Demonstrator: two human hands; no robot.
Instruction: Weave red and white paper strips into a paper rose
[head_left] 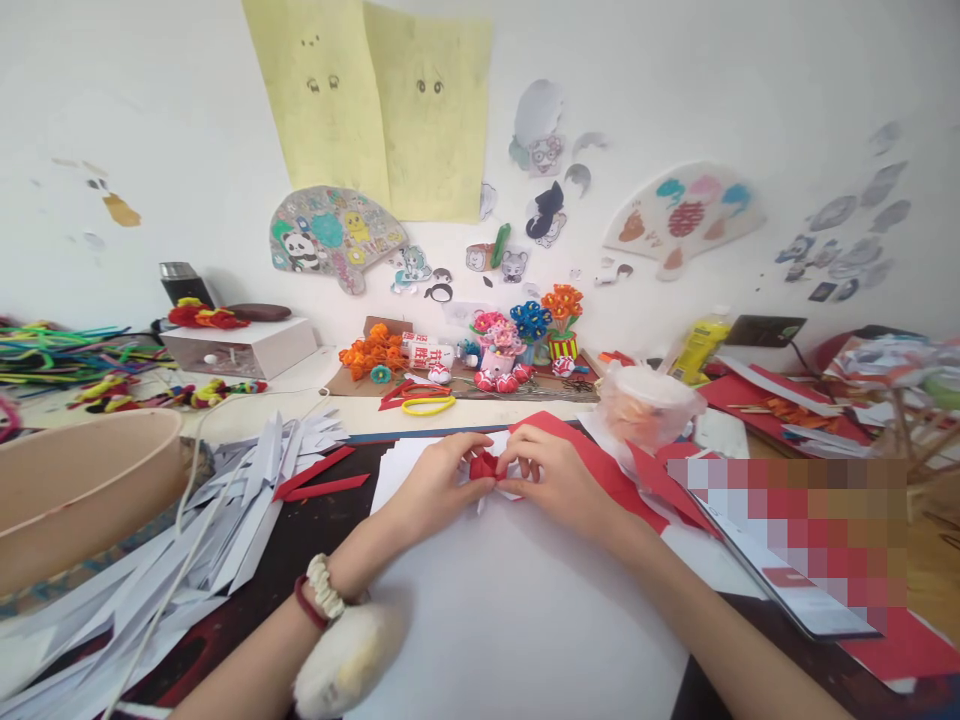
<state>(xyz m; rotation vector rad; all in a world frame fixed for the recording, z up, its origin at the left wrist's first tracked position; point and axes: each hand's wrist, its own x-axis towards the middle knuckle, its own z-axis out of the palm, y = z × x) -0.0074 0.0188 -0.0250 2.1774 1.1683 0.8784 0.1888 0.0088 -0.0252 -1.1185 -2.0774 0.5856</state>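
Note:
A small piece of folded red paper (484,465) is pinched between both hands, just above a large white sheet of paper (517,600). My left hand (441,482) grips its left side with thumb and fingers, and a scrunchie (324,588) and a dark red band circle that wrist. From the right, my right hand (553,472) has its fingers curled onto the same piece. The fingers partly cover the paper, so its full shape is hidden. Red paper sheets (592,465) lie just behind my right hand. Two red paper strips (328,487) rest left of my left hand.
White paper strips (247,510) pile up at the left beside a beige basin (90,480). A phone (795,580), partly pixelated, lies at the right near a plastic-wrapped container (645,400). Yellow-handled scissors (427,406) and handmade flowers (499,345) sit along the back.

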